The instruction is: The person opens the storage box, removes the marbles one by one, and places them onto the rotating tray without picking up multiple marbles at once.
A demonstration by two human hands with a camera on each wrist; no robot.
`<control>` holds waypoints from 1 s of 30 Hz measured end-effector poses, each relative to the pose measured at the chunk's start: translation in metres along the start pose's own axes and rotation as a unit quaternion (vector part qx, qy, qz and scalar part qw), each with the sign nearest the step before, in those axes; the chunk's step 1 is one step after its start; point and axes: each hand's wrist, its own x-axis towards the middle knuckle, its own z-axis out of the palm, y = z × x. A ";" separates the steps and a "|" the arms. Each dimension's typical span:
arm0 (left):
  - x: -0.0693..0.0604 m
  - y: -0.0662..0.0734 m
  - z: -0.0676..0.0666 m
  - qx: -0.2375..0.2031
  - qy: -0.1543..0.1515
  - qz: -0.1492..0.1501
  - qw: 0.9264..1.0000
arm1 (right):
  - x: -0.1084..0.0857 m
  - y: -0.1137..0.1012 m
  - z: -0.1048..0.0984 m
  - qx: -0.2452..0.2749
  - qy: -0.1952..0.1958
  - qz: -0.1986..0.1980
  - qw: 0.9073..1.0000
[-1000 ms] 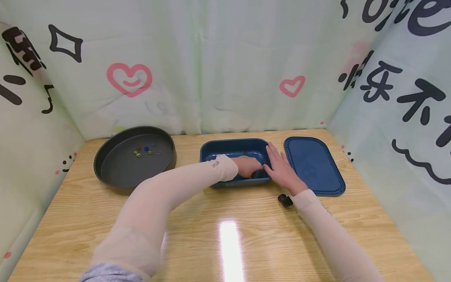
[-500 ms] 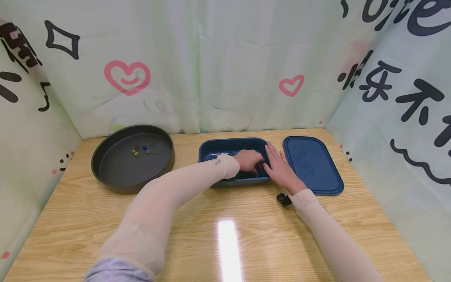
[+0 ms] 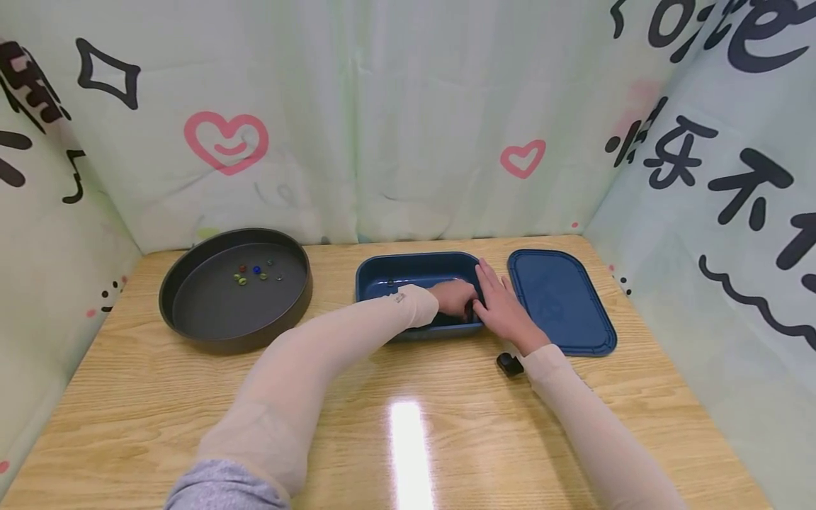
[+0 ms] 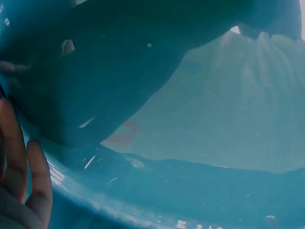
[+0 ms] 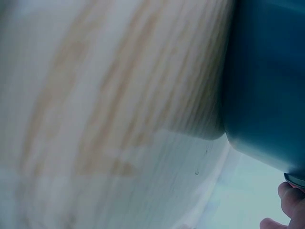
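My left hand (image 3: 454,297) reaches down into a dark blue rectangular bin (image 3: 417,260). In the left wrist view, bent fingers (image 4: 40,176) show at the left edge, near the glossy blue wall. Their tips are cut off or dark, so what they may hold is hidden. A small dark bead-like thing (image 3: 390,283) lies in the left part of the bin. My right hand (image 3: 503,308) rests with straight fingers against the bin's right end. In the right wrist view, its fingers (image 5: 288,198) appear at the lower right by the bin's rim.
A round dark grey pan (image 3: 210,312) on the left holds several small coloured marbles (image 3: 257,270). A flat blue lid (image 3: 561,301) lies right of the bin. A small black device (image 3: 509,364) is at the right wrist. Printed curtains (image 3: 408,142) enclose the wooden table (image 3: 357,439).
The small dark thing in the bin has moved left across the floor. My left hand has shifted slightly rightward inside. The right hand stays at the bin's end.
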 end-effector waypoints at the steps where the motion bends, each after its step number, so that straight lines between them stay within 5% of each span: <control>1: 0.000 -0.001 0.001 -0.012 -0.007 0.006 1.000 | 0.000 0.000 0.000 0.001 0.000 -0.001 1.000; 9: -0.004 -0.002 -0.002 -0.077 -0.049 0.021 0.996 | -0.001 0.000 -0.001 0.001 0.004 -0.004 1.000; 16: -0.014 -0.005 -0.009 -0.062 -0.064 0.035 0.995 | 0.000 0.001 0.000 -0.018 0.003 -0.003 1.000; 30: -0.049 -0.023 -0.042 -0.045 -0.033 -0.034 0.998 | 0.002 -0.002 -0.004 -0.085 -0.017 0.007 0.996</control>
